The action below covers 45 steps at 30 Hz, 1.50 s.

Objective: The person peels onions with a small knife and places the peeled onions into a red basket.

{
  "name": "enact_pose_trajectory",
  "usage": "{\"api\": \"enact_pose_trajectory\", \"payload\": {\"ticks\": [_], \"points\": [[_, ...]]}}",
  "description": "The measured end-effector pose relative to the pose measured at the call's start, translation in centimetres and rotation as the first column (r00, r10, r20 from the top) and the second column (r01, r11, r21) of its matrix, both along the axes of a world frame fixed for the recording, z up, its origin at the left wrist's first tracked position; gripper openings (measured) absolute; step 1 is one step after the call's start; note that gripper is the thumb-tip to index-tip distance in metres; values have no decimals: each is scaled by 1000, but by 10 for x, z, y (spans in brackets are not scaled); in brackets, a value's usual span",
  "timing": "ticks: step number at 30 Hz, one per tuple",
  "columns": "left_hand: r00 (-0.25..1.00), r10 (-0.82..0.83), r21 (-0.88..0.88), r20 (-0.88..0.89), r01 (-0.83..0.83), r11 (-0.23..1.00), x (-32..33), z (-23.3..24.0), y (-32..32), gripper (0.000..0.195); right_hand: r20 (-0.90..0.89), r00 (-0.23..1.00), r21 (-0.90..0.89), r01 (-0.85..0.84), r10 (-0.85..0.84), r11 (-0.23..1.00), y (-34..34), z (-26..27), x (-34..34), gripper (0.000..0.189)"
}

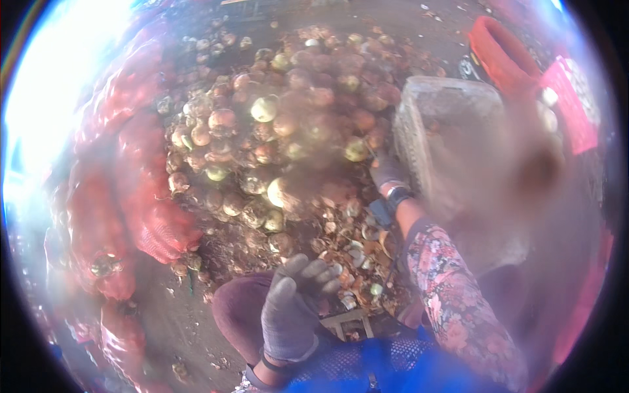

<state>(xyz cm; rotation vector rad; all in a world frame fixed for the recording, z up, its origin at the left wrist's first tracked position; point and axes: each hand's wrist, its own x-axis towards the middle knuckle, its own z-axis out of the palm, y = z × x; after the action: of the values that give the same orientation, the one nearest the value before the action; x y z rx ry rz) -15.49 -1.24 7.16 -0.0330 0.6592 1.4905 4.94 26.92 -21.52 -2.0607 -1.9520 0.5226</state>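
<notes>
A pile of onions [285, 125], many with dry brown skins and some pale or greenish, lies on the ground before me. My left hand [297, 304], in a greyish glove, is raised above my knee with its fingers curled and apart; I see nothing in it. My right hand [389, 169], also gloved, reaches to the pile's right side, close to a greenish onion [356, 149]. A thin, blurred strip shows at its fingertips, too unclear to name. Whether those fingers grip anything is hidden by blur. Onion skins and trimmings [361, 253] lie between my hands.
Filled red mesh sacks [147, 191] line the left side. A dirty plastic crate [410, 127] stands right of my right hand, partly blurred by a smudge. Beyond it are a red container [506, 54] and a pink sack [572, 108]. A wooden frame [351, 319] lies near my lap.
</notes>
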Motion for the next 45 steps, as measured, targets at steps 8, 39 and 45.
{"api": "enact_pose_trajectory", "payload": {"ticks": [8, 39, 45], "points": [[1000, -9, -47, -12, 9, 999, -16, -28, -2, 43, 188, 971, -189, -110, 146, 976, 6, 7, 10, 50], [741, 34, 416, -671, 339, 844, 75, -6, 2, 84, -833, 451, -30, -615, 321, 788, -244, 337, 63, 63], [764, 12, 406, -645, 330, 852, 80, -4, 1, 72, -347, 720, 505, -397, 601, 767, -259, 300, 72, 58]]}}
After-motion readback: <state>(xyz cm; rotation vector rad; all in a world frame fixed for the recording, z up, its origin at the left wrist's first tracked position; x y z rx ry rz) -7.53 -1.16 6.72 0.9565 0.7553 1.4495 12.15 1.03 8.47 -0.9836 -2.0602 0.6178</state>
